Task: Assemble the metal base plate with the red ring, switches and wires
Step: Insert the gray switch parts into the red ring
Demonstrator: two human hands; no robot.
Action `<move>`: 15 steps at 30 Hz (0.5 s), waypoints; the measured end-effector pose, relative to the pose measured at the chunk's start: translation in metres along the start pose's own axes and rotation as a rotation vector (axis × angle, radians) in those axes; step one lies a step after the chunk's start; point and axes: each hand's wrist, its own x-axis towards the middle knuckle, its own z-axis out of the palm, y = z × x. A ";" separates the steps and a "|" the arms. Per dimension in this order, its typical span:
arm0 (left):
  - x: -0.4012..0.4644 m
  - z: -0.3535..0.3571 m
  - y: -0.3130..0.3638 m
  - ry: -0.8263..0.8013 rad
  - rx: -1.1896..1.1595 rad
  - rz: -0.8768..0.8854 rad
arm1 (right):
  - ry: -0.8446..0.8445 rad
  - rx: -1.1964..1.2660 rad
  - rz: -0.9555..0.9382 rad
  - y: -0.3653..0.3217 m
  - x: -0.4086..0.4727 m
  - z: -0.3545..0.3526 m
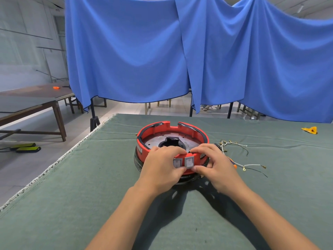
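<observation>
Pinching switch, apparently, right fingers

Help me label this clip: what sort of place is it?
Probably a workshop or recording room: a green cloth-covered worktable, blue fabric curtains hung as a backdrop, and long bare wooden tables on a tiled floor beyond.

Red ring, grey metal plate, silver-grey switches, white wires, green table cloth, blue curtain.
</observation>
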 end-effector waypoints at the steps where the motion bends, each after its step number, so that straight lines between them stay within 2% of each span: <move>1: 0.000 0.000 0.001 0.002 0.002 0.004 | 0.003 -0.025 -0.001 -0.001 0.001 0.000; 8: 0.000 -0.002 0.003 0.000 -0.030 -0.002 | 0.036 -0.048 0.003 0.003 -0.006 0.001; 12: 0.000 -0.006 0.007 0.089 -0.198 -0.100 | 0.023 -0.263 0.094 0.010 -0.011 -0.004; 15: -0.002 -0.010 0.003 0.176 -0.199 -0.134 | 0.061 -0.260 0.125 0.012 -0.012 -0.009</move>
